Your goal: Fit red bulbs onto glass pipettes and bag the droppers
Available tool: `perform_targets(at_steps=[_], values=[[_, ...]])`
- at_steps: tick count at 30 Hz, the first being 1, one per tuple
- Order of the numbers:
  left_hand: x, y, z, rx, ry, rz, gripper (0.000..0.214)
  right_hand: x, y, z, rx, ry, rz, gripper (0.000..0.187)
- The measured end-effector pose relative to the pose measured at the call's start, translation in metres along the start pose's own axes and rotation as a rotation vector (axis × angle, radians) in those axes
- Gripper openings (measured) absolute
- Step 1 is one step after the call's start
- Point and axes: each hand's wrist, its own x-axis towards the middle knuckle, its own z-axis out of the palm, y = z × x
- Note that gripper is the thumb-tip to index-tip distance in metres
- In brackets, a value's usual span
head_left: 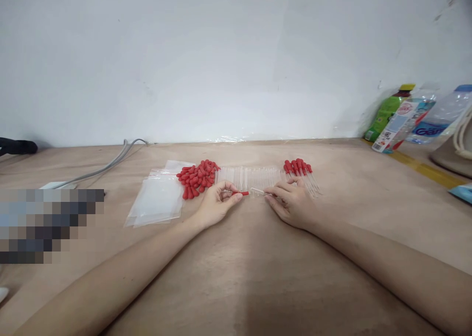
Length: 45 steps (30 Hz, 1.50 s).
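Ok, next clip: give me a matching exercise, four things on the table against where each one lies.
Things:
1. loose red bulbs
2. finished droppers
3. clear bags
4. bottles

Places:
A. far right, by the wall
B. beyond the right hand
C. left of the red heap
D. beyond the left hand

Pairs: 1-D, 2-B, 3-C, 4-A

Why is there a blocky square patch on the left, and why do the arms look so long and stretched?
Head view: the blocky patch is pixelated on purpose, hiding what is there; the wide lens stretches the edges, so the forearms fan out while the left hand and right hand look small; even light, soft shadows; glare on the clear plastic bags.
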Motion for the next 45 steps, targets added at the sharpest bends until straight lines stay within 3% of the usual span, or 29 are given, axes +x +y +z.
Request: perform_targets(at_steps=[18,29,37,45], values=[[0.002,-0.002,0.002,-0.066,-0.048,0.025,0.028,0.001,-0.012,0.002,0.104,-0.037,-0.019,0.016],[0.003,-0.013,-0.002,0.052,-0.099,0.103,0.022,0.001,-0.009,0.0,0.243,-0.118,-0.036,0.016],[-0.004,-0.003,-0.001,0.177,-0.211,0.179,0.02,0.004,-0.002,-0.006,0.159,-0.174,-0.072,0.019],[-0.008,-0.004,0.001,0.201,-0.174,0.163,0.02,0.003,-0.009,-0.006,0.105,-0.151,-0.091,0.023]])
